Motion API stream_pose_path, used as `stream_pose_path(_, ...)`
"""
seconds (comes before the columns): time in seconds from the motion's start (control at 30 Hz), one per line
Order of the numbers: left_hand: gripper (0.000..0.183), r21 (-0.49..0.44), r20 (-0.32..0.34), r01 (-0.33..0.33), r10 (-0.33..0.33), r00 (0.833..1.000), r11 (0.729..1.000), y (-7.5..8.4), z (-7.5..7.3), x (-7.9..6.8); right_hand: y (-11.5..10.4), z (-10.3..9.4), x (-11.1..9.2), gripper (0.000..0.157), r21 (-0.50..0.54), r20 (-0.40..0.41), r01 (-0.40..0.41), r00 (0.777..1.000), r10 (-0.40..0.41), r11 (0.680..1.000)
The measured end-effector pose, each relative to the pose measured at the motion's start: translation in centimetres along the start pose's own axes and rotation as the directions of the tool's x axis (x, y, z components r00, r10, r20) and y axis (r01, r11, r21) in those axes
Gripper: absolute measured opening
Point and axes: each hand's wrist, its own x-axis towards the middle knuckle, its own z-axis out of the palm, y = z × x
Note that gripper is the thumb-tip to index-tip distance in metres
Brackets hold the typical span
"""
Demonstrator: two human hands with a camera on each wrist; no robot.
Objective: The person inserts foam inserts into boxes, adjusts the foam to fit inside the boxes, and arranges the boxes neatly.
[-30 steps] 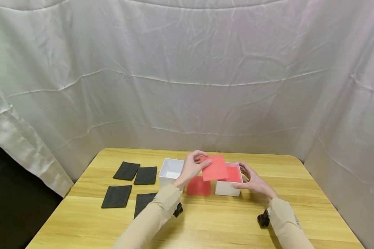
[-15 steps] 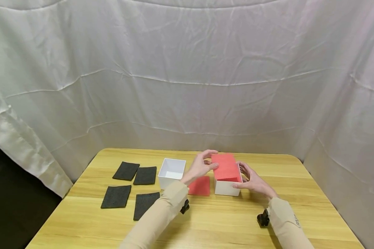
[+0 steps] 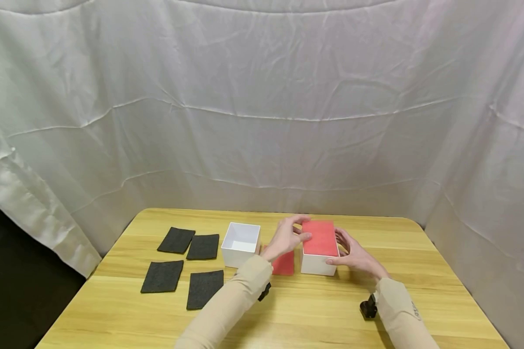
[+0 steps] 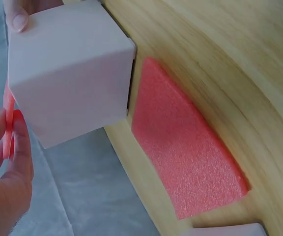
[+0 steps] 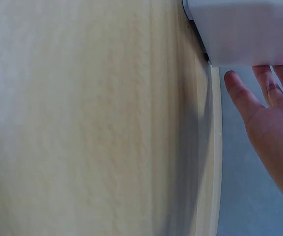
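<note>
My left hand (image 3: 286,237) pinches a red foam square (image 3: 320,238) by its left edge, thumb on top. The square lies over the mouth of the right-hand white box (image 3: 318,265). In the left wrist view, the pinched red foam (image 4: 8,123) shows edge-on at the box's rim. Around the right side of that box my right hand (image 3: 357,254) holds on, its thumb at the front wall and its fingers along the side. Another red foam square (image 4: 181,147) lies flat on the table between the two boxes, partly hidden by my left hand in the head view.
A second white box (image 3: 239,258) stands open-topped to the left. Several black foam squares (image 3: 162,277) lie spread over the left of the wooden table (image 3: 314,315). Beyond its back edge hangs a pale curtain (image 3: 262,145).
My left hand has moved right and down with the red foam square, which went from above and beside the right box to lying over its mouth. My right hand has stayed at the box.
</note>
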Motion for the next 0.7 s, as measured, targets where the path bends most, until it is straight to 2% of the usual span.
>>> stream_pose_path(0.2, 0.045, 0.082, 0.061, -0.007, 0.002, 0.998, 0.997, 0.03, 0.07, 0.13, 0.08, -0.03, -0.01, 0.101, 0.004, -0.003, 0.012, 1.000, -0.012, 1.000)
stream_pose_path(0.43, 0.042, 0.134, 0.106, -0.039, 0.025, 0.994, 0.990, 0.25, 0.30, 0.45, 0.20, -0.09, -0.07, 0.101, 0.000, -0.006, 0.006, 1.000, -0.006, 1.000)
stream_pose_path(0.53, 0.041, 0.201, 0.125, -0.066, 0.041, 0.991, 0.977, 0.35, 0.42, 0.53, 0.18, -0.09, -0.09, 0.101, -0.016, -0.005, 0.004, 1.000, -0.004, 1.000)
stream_pose_path(0.7, 0.040, 0.328, 0.134, -0.089, 0.047, 0.990, 0.940, 0.43, 0.68, 0.39, 0.10, 0.00, -0.09, 0.096, -0.013, -0.007, 0.005, 1.000, -0.006, 1.000)
